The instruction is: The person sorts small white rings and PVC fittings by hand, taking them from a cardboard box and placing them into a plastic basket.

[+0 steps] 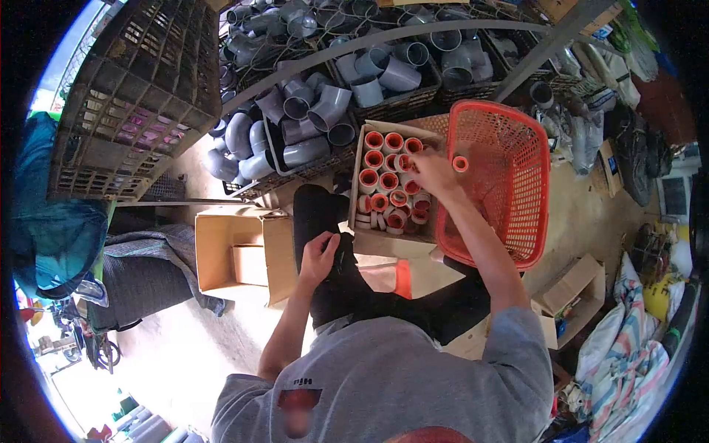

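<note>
A cardboard box (399, 241) in front of me holds several rows of short white pipe fittings (368, 177) with orange-red inner rings, most standing on end. My right hand (432, 171) reaches over the box's right side, its fingers closed at a white fitting (403, 163) in the upper rows; the fingertips are partly hidden. Beside the box, a red plastic basket (535, 184) has one similar fitting (460, 164) in it, under my right forearm's far side. On my dark-trousered leg rests my left hand (319, 256), fingers curled in, with nothing visible in it.
Black crates of grey pipe elbows (329, 108) stand behind the box. At the left is an open cardboard box (230, 251), below a large dark crate (136, 88). Another carton (580, 295) and striped sacks (624, 340) lie at the right. A metal bar (413, 32) crosses the top.
</note>
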The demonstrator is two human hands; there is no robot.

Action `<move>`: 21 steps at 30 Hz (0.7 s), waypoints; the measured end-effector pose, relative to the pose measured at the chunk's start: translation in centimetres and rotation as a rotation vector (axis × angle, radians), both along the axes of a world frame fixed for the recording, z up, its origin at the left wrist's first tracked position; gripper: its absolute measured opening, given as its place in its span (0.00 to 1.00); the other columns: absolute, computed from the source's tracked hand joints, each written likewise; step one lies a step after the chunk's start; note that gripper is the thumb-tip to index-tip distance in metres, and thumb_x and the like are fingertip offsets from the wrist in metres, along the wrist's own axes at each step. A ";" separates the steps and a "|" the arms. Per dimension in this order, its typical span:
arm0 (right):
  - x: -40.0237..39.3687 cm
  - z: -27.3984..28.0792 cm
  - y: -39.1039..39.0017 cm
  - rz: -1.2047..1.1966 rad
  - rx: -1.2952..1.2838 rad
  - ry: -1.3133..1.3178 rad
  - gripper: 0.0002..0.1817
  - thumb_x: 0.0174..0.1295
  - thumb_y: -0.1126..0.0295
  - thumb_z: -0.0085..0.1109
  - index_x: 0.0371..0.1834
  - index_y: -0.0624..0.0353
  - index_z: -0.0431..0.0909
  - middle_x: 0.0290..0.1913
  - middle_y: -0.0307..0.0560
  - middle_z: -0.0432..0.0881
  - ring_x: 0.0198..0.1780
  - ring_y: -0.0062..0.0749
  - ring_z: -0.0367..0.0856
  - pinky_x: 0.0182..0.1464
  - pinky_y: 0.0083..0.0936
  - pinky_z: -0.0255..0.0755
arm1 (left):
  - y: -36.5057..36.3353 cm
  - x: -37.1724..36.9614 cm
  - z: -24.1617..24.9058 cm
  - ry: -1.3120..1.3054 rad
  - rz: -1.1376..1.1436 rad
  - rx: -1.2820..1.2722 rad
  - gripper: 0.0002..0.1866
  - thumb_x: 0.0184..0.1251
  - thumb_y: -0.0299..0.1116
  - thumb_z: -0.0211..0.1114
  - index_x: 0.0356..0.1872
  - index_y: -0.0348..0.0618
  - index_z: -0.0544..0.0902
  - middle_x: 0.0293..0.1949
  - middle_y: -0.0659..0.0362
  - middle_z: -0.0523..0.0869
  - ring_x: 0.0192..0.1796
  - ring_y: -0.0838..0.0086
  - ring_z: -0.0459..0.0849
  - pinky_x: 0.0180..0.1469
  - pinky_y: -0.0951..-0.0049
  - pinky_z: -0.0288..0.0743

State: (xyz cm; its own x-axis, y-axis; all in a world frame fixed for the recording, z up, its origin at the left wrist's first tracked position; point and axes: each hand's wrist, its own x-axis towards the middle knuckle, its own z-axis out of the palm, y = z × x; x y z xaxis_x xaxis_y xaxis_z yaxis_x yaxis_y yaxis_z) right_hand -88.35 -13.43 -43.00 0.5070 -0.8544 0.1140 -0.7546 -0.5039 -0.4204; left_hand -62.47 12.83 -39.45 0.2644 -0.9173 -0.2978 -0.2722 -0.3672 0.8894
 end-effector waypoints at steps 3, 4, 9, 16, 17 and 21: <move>2.5 -5.0 -1.0 0.128 0.096 0.366 0.07 0.57 0.67 0.69 0.32 0.57 0.83 0.41 0.55 0.86 0.47 0.50 0.87 0.49 0.47 0.81 | 0.3 0.1 -0.6 -0.064 -0.011 -0.038 0.15 0.79 0.39 0.62 0.39 0.33 0.82 0.26 0.59 0.76 0.35 0.84 0.70 0.38 0.74 0.70; 3.0 -6.1 -1.5 0.087 0.136 0.328 0.07 0.57 0.66 0.70 0.31 0.58 0.83 0.41 0.55 0.86 0.47 0.50 0.87 0.49 0.47 0.81 | 0.4 0.0 -0.2 -0.066 0.000 -0.015 0.15 0.78 0.38 0.62 0.39 0.33 0.82 0.26 0.57 0.77 0.35 0.83 0.70 0.38 0.74 0.70; 2.4 -1.1 0.1 0.016 0.168 -0.050 0.11 0.63 0.65 0.69 0.38 0.64 0.83 0.49 0.57 0.81 0.49 0.52 0.84 0.51 0.46 0.80 | 1.1 1.2 -1.9 0.028 0.076 -0.009 0.15 0.78 0.39 0.63 0.40 0.35 0.83 0.30 0.58 0.82 0.37 0.82 0.75 0.40 0.75 0.73; -0.3 9.0 10.6 0.010 0.552 -0.835 0.16 0.72 0.68 0.64 0.56 0.65 0.80 0.52 0.50 0.84 0.49 0.29 0.87 0.51 0.30 0.81 | -2.2 -1.1 4.9 0.986 0.450 -0.041 0.16 0.79 0.39 0.61 0.59 0.41 0.82 0.48 0.62 0.88 0.51 0.75 0.87 0.54 0.72 0.81; -0.3 11.4 12.5 -0.053 0.789 -1.049 0.16 0.73 0.68 0.62 0.57 0.67 0.79 0.51 0.50 0.85 0.49 0.31 0.87 0.52 0.32 0.82 | -3.0 -1.5 5.3 0.939 0.299 -0.129 0.17 0.80 0.38 0.60 0.61 0.39 0.81 0.51 0.60 0.87 0.54 0.75 0.85 0.56 0.73 0.80; -0.6 14.3 18.0 -0.021 1.092 -1.659 0.13 0.76 0.72 0.54 0.57 0.70 0.77 0.47 0.50 0.86 0.49 0.36 0.89 0.54 0.36 0.85 | -6.5 -5.2 9.0 0.774 -0.118 -0.467 0.21 0.79 0.31 0.60 0.67 0.30 0.76 0.65 0.52 0.80 0.68 0.72 0.76 0.68 0.70 0.71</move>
